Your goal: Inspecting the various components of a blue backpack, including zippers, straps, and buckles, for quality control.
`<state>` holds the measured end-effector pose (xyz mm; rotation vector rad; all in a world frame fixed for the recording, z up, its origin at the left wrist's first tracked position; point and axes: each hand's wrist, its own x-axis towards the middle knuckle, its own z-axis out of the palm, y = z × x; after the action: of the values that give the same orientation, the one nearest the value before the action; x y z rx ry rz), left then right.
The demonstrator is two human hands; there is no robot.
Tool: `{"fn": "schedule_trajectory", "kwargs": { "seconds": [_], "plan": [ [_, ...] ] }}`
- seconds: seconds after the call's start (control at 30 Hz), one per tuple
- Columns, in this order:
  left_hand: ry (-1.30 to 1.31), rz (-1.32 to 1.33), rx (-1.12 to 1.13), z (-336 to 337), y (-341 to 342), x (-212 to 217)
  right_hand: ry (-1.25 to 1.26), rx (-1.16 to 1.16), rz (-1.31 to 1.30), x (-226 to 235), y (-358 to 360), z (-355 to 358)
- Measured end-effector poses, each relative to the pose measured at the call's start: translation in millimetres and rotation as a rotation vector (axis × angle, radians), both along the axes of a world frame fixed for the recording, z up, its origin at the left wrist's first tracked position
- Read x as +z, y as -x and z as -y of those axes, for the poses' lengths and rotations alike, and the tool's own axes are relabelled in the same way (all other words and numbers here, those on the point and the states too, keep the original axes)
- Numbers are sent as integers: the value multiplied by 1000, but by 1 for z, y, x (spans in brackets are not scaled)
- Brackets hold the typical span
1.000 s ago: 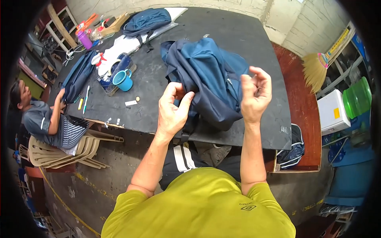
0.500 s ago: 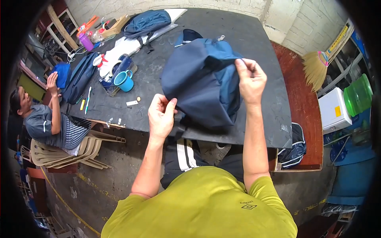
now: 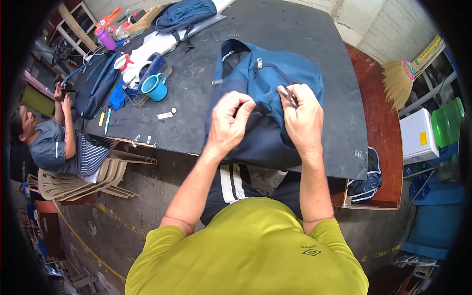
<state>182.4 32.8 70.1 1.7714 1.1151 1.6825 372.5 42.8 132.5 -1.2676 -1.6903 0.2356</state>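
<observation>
A blue and navy backpack lies on the black tabletop before me, its dark fabric hanging toward the near edge. Over its middle, my left hand is closed, thumb against the curled fingers; what they pinch, if anything, is hidden. Close to its right, my right hand is closed around a small dark slim tool, whose kind I cannot make out. A zipper pull shows on the bag just beyond both hands, and a looped strap rises at its far left.
Left on the table are a teal mug, a clear container, a spray bottle and another dark bag. A second blue backpack lies far back. A co-worker sits at left. A broom hangs at right.
The backpack has been laid flatter and turned, showing its zipper. My hands have come closer together, and a dark slim tool now shows in the right. The co-worker's blue cloth is lower.
</observation>
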Motion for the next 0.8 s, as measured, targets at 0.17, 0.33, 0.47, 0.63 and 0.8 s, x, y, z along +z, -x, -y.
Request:
{"fn": "schedule_trajectory", "kwargs": {
  "seconds": [0.17, 0.33, 0.47, 0.63, 0.8],
  "plan": [
    [499, 796, -157, -6, -43, -68, -227, 194, 65, -64, -12, -42],
    [384, 328, -81, 6, -20, -73, -28, 267, -71, -80, -15, -43],
    [99, 33, 65, 20, -11, -19, -91, 270, -62, -49, -23, -25],
    [165, -13, 43, 23, -10, 16, -155, 230, 7, -32, -29, -10],
    [-21, -145, 58, 24, -14, 26, -185, 245, 36, -25, -31, 0]
  ]
}}
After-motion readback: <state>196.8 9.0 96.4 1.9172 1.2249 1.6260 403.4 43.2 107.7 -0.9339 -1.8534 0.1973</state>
